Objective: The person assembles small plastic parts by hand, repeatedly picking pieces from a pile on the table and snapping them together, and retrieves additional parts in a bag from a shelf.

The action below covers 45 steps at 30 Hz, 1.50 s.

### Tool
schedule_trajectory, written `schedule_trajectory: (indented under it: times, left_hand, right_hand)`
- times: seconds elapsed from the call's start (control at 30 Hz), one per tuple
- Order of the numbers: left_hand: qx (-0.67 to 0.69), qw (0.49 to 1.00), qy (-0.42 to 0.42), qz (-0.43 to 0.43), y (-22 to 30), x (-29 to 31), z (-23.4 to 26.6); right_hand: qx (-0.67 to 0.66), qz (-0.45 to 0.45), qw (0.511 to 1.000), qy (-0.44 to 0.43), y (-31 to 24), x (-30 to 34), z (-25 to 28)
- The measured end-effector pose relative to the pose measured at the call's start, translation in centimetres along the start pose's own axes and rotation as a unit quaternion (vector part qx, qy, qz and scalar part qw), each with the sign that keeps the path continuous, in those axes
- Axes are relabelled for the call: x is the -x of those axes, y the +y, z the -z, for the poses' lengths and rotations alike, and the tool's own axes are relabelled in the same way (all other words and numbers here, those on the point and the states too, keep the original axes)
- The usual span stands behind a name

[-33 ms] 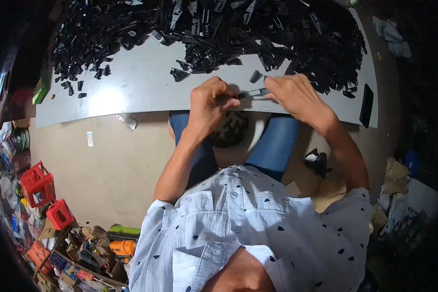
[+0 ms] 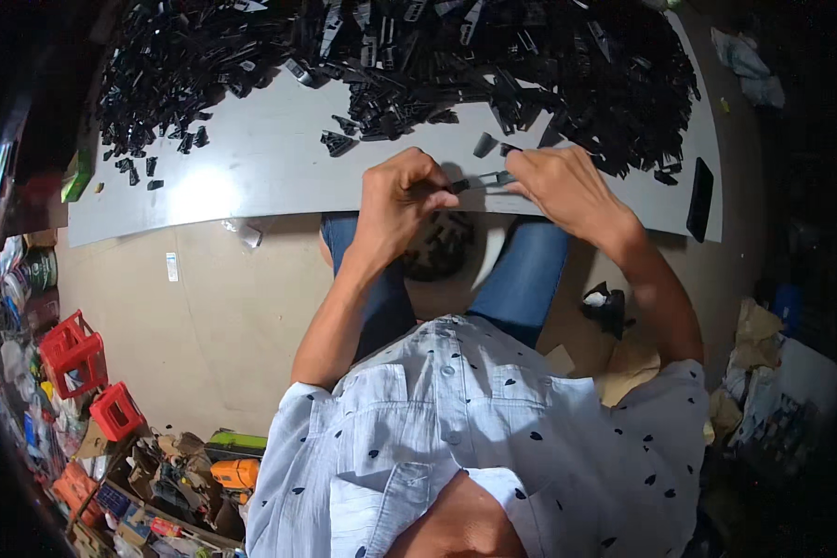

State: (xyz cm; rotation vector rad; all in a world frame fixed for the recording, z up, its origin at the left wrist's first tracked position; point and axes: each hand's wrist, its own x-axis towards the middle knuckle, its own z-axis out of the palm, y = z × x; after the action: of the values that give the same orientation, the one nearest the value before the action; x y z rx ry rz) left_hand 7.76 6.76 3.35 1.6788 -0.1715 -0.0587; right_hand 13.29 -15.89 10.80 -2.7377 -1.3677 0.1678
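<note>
Over the near edge of the white tabletop (image 2: 279,167), my left hand (image 2: 402,197) pinches a small black plastic part (image 2: 458,186) between thumb and fingers. My right hand (image 2: 567,191), to its right, is closed on a slim grey metal tool (image 2: 495,179). The tool's narrow end reaches left to the black part; its kind is not clear, and my fingers cover its other end. Just beyond the right hand lie a small dark grey piece (image 2: 484,144) and a black piece (image 2: 509,149).
A wide heap of black plastic parts (image 2: 418,93) covers the table's far side. A dark flat phone-like object (image 2: 700,200) lies at the right edge. Below the table edge, between my knees, a round container (image 2: 479,256) holds black pieces. Red plastic stools (image 2: 116,411) and clutter stand at left.
</note>
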Motion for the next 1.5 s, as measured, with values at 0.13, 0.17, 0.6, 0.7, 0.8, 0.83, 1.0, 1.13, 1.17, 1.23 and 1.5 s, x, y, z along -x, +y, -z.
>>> schedule_trajectory:
  times: [0.13,0.17,0.6,0.7,0.8,0.83,1.0,1.13,1.17,1.23,1.5]
  left_hand:
    - [0.245,0.963,-0.085,0.066,0.5,0.1,-0.4]
    - [0.242,0.964,-0.085,0.067,0.6,0.4,-0.5]
    - [-0.203,0.976,-0.078,0.030,2.6,3.0,-2.6]
    - [-0.230,0.973,0.001,-0.024,2.2,0.0,-2.3]
    - [-0.285,0.954,0.066,-0.064,2.2,-3.0,-3.8]
    - [-0.320,0.941,0.073,-0.087,2.2,-3.8,-4.4]
    - [-0.385,0.915,0.030,-0.117,0.4,-5.7,-5.3]
    - [-0.182,0.979,0.033,-0.080,0.6,-5.0,-3.7]
    - [-0.184,0.979,0.035,-0.079,0.6,-4.5,-3.5]
    - [-0.017,0.999,0.044,-0.001,0.9,-3.4,-3.0]
    - [-0.236,0.963,0.093,-0.092,-0.9,-0.8,-1.0]
  right_hand:
    - [-0.048,0.032,0.996,0.070,-0.7,1.7,-0.5]
    - [-0.065,0.037,0.995,0.072,-0.9,2.0,-0.8]
    - [-0.114,0.009,0.993,-0.027,-5.5,4.7,-5.3]
    - [-0.100,-0.006,0.994,0.039,-3.7,4.1,-4.0]
    - [-0.022,-0.083,0.989,0.121,-0.3,4.1,-3.2]
    - [0.017,-0.105,0.984,0.143,1.1,3.9,-2.8]
    - [0.046,-0.090,0.968,0.231,5.7,1.9,-3.1]
    - [0.024,-0.063,0.970,0.234,6.7,1.4,-4.3]
    - [-0.006,-0.053,0.966,0.252,6.5,1.3,-4.1]
    - [-0.054,-0.048,0.958,0.278,5.7,1.4,-3.1]
    - [-0.353,-0.118,0.919,0.128,1.1,1.8,-3.2]
